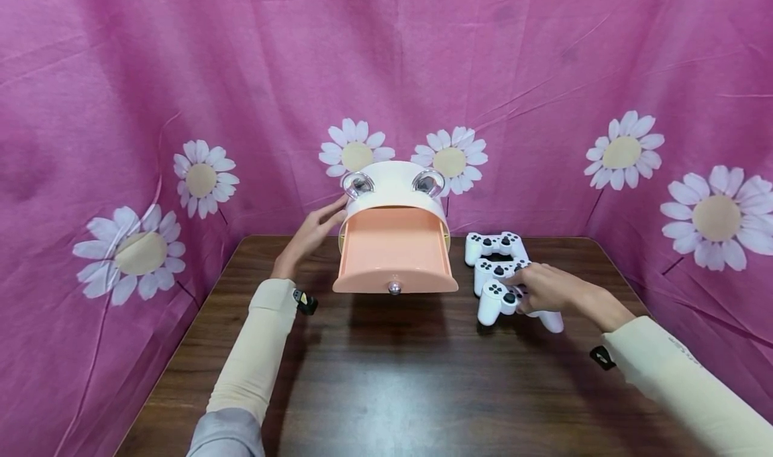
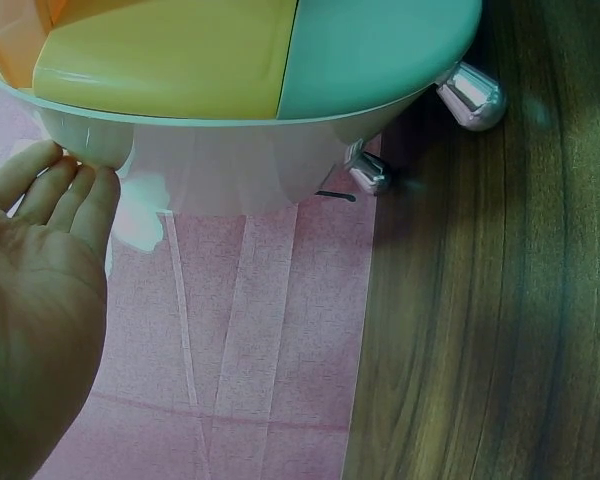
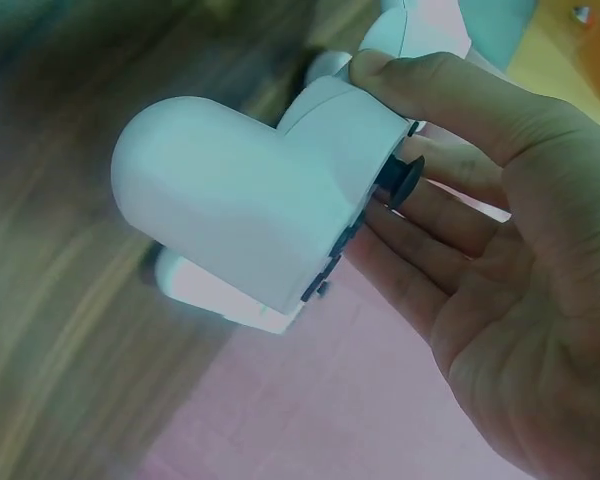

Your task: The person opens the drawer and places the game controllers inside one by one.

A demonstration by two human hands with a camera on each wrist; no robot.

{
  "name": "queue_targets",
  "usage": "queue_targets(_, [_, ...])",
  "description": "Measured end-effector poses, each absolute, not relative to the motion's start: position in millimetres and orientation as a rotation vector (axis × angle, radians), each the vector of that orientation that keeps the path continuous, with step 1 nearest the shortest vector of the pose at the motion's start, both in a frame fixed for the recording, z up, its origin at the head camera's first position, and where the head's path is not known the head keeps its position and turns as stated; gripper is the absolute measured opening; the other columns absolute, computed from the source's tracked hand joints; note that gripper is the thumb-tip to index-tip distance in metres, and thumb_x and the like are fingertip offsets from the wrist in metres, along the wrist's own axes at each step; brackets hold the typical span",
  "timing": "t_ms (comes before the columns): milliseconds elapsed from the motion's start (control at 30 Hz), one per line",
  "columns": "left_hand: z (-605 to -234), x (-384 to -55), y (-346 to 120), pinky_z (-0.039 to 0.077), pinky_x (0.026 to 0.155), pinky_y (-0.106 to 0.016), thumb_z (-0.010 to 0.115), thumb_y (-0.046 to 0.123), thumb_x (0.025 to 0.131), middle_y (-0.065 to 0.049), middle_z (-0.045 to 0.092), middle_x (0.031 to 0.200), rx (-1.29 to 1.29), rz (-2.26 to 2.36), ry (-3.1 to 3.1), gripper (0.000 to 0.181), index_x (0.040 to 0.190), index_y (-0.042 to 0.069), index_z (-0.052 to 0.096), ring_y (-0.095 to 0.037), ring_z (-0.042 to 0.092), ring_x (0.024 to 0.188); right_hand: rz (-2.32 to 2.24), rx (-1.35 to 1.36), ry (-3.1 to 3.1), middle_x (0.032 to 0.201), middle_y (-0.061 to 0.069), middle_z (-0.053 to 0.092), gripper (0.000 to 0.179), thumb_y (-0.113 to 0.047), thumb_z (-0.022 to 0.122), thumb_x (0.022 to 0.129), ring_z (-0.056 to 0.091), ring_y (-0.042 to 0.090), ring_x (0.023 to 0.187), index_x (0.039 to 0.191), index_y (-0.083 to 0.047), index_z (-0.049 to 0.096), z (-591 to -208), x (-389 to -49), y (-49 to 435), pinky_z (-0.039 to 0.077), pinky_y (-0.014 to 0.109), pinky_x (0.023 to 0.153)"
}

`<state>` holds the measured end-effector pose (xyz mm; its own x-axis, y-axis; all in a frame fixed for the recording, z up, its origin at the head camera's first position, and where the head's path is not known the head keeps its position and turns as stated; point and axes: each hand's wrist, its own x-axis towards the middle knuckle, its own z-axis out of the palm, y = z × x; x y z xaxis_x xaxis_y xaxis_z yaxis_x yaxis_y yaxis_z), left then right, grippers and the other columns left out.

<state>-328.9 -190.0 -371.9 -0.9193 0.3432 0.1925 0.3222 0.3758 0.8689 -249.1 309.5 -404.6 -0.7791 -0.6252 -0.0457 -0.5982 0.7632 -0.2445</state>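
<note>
A pink cloth backdrop [image 1: 423, 61] printed with white daisies hangs behind and to both sides of a dark wooden table [image 1: 386, 383]. At the far middle of the table stands a white round-topped drawer box [image 1: 394, 182] with two shiny ear-like knobs on top; its peach drawer [image 1: 394, 252] is pulled out toward the person, with a small silver knob [image 1: 394, 288] on its front.

To the right of the drawer, three white game controllers lie in a close row running from far to near. The farthest controller [image 1: 494, 244] and the middle controller [image 1: 496, 270] rest on the table just beside each other. The nearest controller [image 1: 500, 300] is grasped by the right hand [image 1: 543, 289]: the right wrist view shows the thumb over the top of the controller's body and the fingers beneath it, by a black thumbstick.

The left hand [image 1: 309, 235] is released, its fingers straight, with the fingertips [image 2: 55, 170] touching the left side of the drawer box, well apart from the controllers. Both arms wear cream sleeves.
</note>
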Motion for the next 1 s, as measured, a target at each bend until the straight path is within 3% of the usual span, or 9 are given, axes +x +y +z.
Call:
queue_targets(433, [-373,-329,-191,0.022,0.135,-0.05,0.057,0.033,0.111,-0.001,0.04,0.171,0.622,1.634,2.575,0.055,0.163,0.019,0.045,-0.028,0.03,0.162,-0.277,-0.963,2.871,0.087,-0.007,0.072,0.047,-0.015,0.089,0.071,0.054,0.002,0.068,0.117,-0.007,0.081,-372,-256,306,0.055,0.028,0.066])
queue_targets(767, [-379,-336,-193,0.023,0.135,-0.051,0.056,0.031,0.112,-0.001,0.039,0.171,0.616,1.615,2.592,0.055,0.163,0.019,0.044,-0.028,0.03,0.162,-0.218,-1.019,2.906,0.111,0.008,0.082,0.052,-0.019,0.092,0.077,0.073,0.015,0.088,0.125,-0.004,0.079,-345,-260,304,0.065,0.05,0.084])
queue_targets(1000, [-403,-356,-197,0.019,0.136,-0.051,0.056,0.038,0.111,0.007,0.039,0.171,0.631,1.665,2.591,0.053,0.162,0.03,0.045,-0.024,0.029,0.163,-0.21,-1.04,2.951,0.101,0.0,0.08,0.047,-0.02,0.092,0.078,0.063,0.007,0.079,0.121,-0.005,0.08,-329,-261,301,0.061,0.041,0.075])
